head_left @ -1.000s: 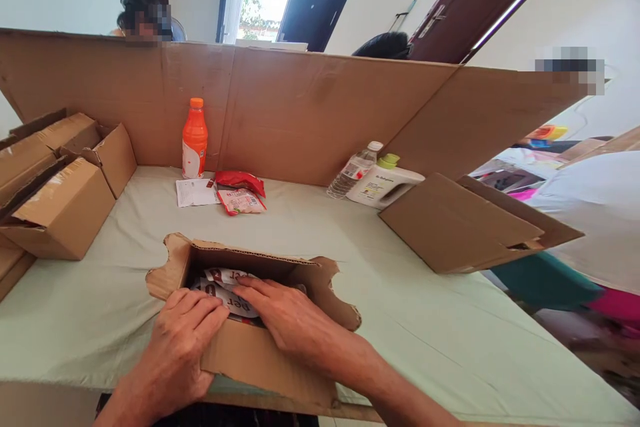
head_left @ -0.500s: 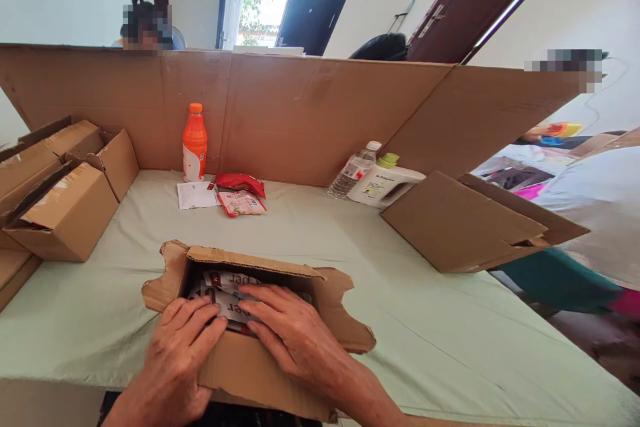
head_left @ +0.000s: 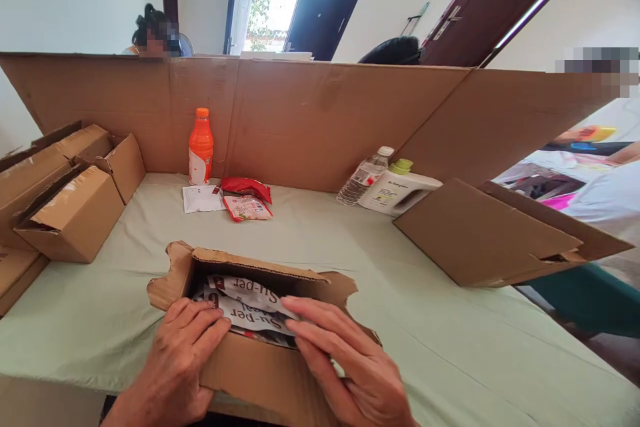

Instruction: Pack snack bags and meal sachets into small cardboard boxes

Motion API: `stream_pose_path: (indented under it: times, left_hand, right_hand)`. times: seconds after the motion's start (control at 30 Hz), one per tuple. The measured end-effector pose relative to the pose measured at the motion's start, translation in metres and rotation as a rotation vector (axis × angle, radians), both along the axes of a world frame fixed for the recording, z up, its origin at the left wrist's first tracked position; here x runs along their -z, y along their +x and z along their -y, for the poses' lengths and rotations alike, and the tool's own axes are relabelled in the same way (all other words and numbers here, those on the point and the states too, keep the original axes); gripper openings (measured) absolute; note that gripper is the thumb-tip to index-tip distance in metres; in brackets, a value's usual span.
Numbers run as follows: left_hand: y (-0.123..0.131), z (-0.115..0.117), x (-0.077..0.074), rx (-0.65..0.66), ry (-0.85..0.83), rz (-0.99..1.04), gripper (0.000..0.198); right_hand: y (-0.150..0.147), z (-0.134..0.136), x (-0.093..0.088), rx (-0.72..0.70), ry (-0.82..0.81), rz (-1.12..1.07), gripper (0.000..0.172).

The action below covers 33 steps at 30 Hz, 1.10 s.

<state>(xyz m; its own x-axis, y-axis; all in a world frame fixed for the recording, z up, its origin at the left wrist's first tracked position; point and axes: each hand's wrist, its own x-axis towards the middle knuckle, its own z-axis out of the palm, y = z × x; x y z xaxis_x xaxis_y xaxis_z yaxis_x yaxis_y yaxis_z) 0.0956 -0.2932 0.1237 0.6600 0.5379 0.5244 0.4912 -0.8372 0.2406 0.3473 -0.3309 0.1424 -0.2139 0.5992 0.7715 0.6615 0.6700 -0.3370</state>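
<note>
An open cardboard box (head_left: pixel 265 370) sits at the table's near edge with its flaps spread. Inside lie white packets (head_left: pixel 250 315) printed "Su-per", upside down to me; what is under them is mostly hidden. My left hand (head_left: pixel 183 353) is closed over the box's near left wall, fingertips at the packets' left end and thumb outside. My right hand (head_left: pixel 350 353) is open, its fingers stretched over the right end of the packets. Its fingertips are at the packets; a firm grip does not show.
An orange bottle (head_left: pixel 201 147), a white packet (head_left: pixel 203 199) and red packets (head_left: pixel 249 207) lie or stand farther back. Right of them are a clear bottle (head_left: pixel 365 177) and a white jug (head_left: pixel 393 190). Cardboard boxes (head_left: pixel 85 213) stand left, folded cardboard (head_left: pixel 485 233) right. A cardboard partition (head_left: pixel 310 120) closes the back.
My right hand has shifted right and turned, uncovering more of the packets' print. My left hand stays on the box wall. The view has swung slightly.
</note>
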Motion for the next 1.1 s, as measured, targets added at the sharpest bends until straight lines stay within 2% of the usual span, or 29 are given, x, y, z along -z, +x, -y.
stream_pose_path:
  times: [0.13,0.23,0.37,0.63,1.1]
  left_hand:
    - [0.004,-0.007,-0.004,-0.003,-0.013,0.024,0.063]
    - [0.006,-0.009,-0.005,-0.007,-0.018,0.047,0.065]
    - [0.007,-0.009,-0.006,-0.018,-0.023,0.043,0.067]
    - [0.007,-0.008,-0.008,-0.025,-0.003,0.041,0.068]
    - [0.006,-0.005,-0.005,-0.03,-0.001,0.058,0.064]
  right_hand:
    - [0.013,0.003,0.013,0.172,0.033,-0.106,0.025]
    - [0.019,0.001,0.022,0.227,0.005,-0.173,0.026]
    - [0.021,-0.003,0.032,0.224,-0.091,-0.16,0.023]
    - [0.023,-0.002,0.042,0.241,-0.111,-0.194,0.024]
    - [0.026,0.001,0.061,0.393,-0.2,-0.428,0.032]
